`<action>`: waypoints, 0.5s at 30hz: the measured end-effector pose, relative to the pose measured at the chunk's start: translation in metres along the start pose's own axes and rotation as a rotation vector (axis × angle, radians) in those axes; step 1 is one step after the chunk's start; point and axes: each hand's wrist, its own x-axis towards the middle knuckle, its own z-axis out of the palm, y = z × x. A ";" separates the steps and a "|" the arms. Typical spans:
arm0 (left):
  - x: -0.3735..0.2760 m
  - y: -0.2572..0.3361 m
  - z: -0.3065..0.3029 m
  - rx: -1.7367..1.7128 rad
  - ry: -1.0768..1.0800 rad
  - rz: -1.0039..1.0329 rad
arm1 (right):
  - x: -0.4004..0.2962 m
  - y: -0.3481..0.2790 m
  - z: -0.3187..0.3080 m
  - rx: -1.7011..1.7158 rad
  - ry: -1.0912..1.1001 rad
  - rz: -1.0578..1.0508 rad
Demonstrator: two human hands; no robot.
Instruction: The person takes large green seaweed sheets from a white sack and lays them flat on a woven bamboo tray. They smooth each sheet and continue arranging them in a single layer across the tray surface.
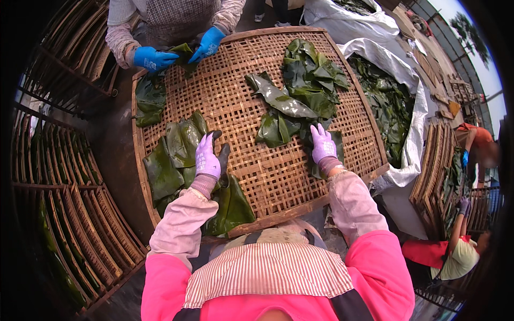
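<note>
Before me is a woven bamboo drying tray point(241, 160) with a wooden frame. My left hand point(209, 157), in a purple glove with a dark palm, is over its near left part, thumb and fingers apart. Glossy green kelp sheets point(162, 168) lie flat beside and under that hand. On the right, my gloved right hand point(323, 145) rests over a dark kelp sheet point(336, 146); its palm side is hidden, so a grip cannot be made out. Just beyond it is a heap of folded kelp point(309, 80), with one long wet piece point(281, 96) lying across its left side.
Across the tray, a co-worker's blue-gloved hands point(180, 52) hold a kelp piece point(184, 54). A white sack point(417, 108) full of kelp stands against the right side. Racks of upright trays point(76, 224) line the left. Other people work beside stacked trays point(429, 180) at far right.
</note>
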 end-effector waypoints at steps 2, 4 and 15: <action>-0.007 0.012 0.026 -0.131 -0.105 -0.111 | 0.016 0.016 0.003 0.199 0.083 0.047; -0.009 0.035 0.040 -0.153 -0.252 -0.242 | 0.035 0.042 0.003 0.367 0.059 0.102; -0.016 0.100 0.113 -0.464 -0.501 -0.092 | 0.051 0.024 -0.096 2.038 -0.252 -0.080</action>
